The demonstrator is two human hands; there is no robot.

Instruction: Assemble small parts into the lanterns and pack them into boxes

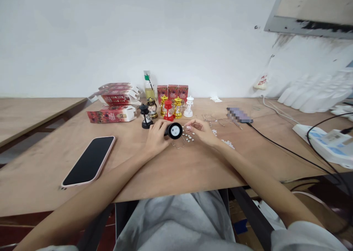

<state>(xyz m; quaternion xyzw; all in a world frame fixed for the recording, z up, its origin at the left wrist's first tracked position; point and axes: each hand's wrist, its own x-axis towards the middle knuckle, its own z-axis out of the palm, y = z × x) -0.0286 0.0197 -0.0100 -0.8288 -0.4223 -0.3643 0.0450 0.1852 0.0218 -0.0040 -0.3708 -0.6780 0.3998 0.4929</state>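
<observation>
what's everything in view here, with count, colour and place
round piece: one, black, in left hand
lanterns: six, mixed colours, back centre
upright boxes: three, red, behind lanterns
stacked boxes: several, red, back left
bottle: one, clear, by wall
phone: one, black, pink edge, left
blurred device: one, purplish, right
small pieces: many, white, by right hand
wires: several, pale, centre
power strip: one, white, right
cables: several, black and white, right
stacked shapes: several, white, back right
bag: one, white, on wall
panel: one, pale, top right
tables: two, brown, centre and left
hands: two, bare, centre
lap: one, grey, bottom
</observation>
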